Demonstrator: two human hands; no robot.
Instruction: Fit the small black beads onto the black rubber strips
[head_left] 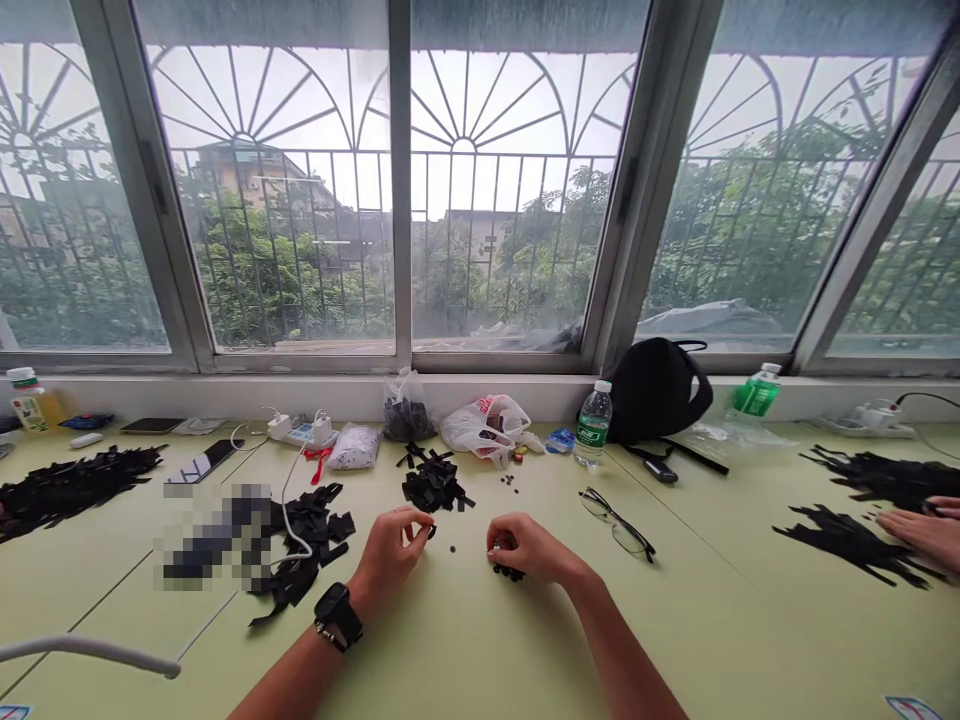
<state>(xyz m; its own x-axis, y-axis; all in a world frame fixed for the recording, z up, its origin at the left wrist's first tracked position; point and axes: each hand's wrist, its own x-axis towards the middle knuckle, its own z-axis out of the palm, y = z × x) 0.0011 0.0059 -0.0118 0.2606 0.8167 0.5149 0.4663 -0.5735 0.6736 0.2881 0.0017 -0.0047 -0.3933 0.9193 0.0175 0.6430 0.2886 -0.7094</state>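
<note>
Fingers of the left hand (409,525) pinch together on a small black piece (430,532), while the right hand (529,548) curls closed just above a little cluster of black bits (508,572) on the pale green worktop (450,650); whether those fingers grip anything, I cannot tell. Between the hands lies a loose black bead (452,548), and a heap of black strips (433,484) sits just ahead of the fingers.

A pair of glasses (616,524) lies open on the pale green table (697,640), near a water bottle (592,424) and a black bag (656,390). Farther left sit a white plastic bag (484,425) and a power strip (296,430) (chargers plugged in), below a window (510,250) with curved metal bars (463,145) outside.
</note>
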